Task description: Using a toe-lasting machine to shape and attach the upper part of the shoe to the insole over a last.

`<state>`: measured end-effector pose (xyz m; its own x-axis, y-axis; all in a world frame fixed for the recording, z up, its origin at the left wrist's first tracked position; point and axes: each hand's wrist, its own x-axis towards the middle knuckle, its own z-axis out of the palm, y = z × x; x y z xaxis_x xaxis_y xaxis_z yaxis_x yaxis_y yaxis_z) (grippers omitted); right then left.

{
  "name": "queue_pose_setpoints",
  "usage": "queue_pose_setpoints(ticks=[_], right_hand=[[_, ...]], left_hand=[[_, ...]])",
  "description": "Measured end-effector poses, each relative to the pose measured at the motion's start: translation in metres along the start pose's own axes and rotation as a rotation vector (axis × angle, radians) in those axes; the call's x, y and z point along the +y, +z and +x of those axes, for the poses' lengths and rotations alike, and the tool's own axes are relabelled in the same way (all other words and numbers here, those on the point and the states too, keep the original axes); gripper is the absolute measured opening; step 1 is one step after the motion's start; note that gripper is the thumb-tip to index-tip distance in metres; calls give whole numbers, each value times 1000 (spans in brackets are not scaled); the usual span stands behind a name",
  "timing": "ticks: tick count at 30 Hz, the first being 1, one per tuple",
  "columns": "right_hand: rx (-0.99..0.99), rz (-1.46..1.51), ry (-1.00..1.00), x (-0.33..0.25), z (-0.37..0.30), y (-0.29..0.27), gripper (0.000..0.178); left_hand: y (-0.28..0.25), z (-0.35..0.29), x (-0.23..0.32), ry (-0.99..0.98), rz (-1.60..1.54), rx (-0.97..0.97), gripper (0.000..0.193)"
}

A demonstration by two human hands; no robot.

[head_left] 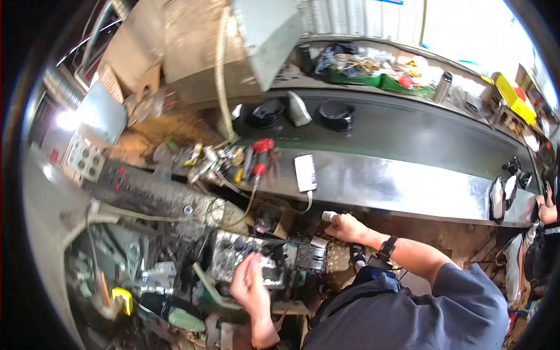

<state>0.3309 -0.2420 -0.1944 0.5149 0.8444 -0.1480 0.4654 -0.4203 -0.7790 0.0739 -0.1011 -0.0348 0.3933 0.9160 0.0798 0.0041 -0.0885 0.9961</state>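
My right hand (349,228) is closed on a small white piece (329,216), just off the bench's near edge; its exact kind is too small to tell. A dark watch sits on that wrist. My left hand (251,284) hovers over the near side of a grimy metal machine plate (224,262). Its fingers are loosely stretched upward, and nothing shows in them. Between both hands lies a small metal block (312,255) at the machine's right end. A pale green lever or bar (213,289) slants beside my left hand.
Beyond the machine runs a long conveyor belt (396,131) with a metal ledge (402,184). On them are dark and light shoe uppers (336,114), a phone (304,172) on a cable, and a red-handled tool (261,157). Another person's hand (547,209) shows at far right.
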Motion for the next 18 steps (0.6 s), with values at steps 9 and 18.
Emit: queue_pose_setpoints(ticks=[9,18], right_hand=[[361,-499,210,175,-116,-112,32],[383,-157,315,239,-165,-116,51]], left_hand=[[221,154,-209,118,761,-583,120],[296,223,-249,50,961,-357,112]])
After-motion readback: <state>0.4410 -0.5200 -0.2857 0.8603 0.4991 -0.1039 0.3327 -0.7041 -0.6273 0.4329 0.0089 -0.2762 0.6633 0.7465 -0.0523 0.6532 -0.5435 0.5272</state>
